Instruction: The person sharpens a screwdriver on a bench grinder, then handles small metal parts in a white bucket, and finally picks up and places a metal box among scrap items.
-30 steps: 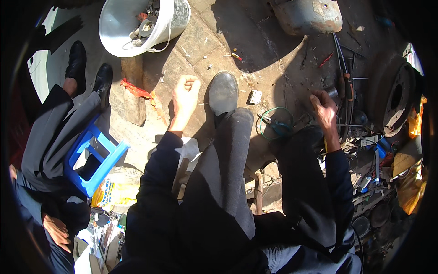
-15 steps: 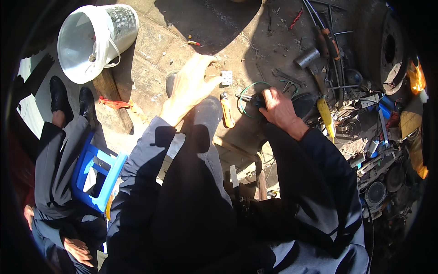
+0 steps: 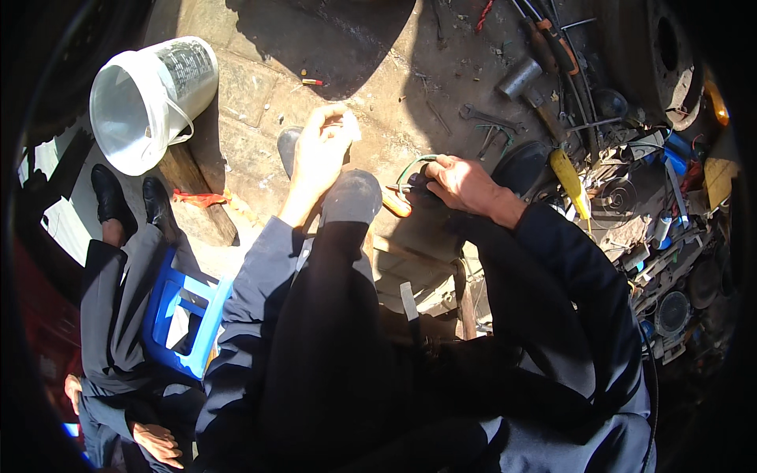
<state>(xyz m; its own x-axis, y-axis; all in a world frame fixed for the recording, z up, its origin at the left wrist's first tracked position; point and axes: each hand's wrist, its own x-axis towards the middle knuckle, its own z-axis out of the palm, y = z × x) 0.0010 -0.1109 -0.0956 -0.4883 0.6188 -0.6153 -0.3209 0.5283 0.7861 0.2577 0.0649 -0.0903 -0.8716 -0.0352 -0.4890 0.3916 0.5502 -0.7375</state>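
Observation:
My left hand is raised beside my left knee, its fingers closed on a small white block. My right hand holds a green wire loop and a dark object whose form is mostly hidden under the fingers. An orange-handled tool lies between my right knee and left knee, partly covered. A yellow-handled tool sits just right of my right hand.
A white bucket lies on its side at upper left. Another person is beside a blue stool. Wrenches, a hammer, a wheel rim and heaped scrap parts crowd the right side.
My left hand has closed on the white block that lay on the ground. My right hand came down and inward, and now has the green wire loop drawn up in its fingers.

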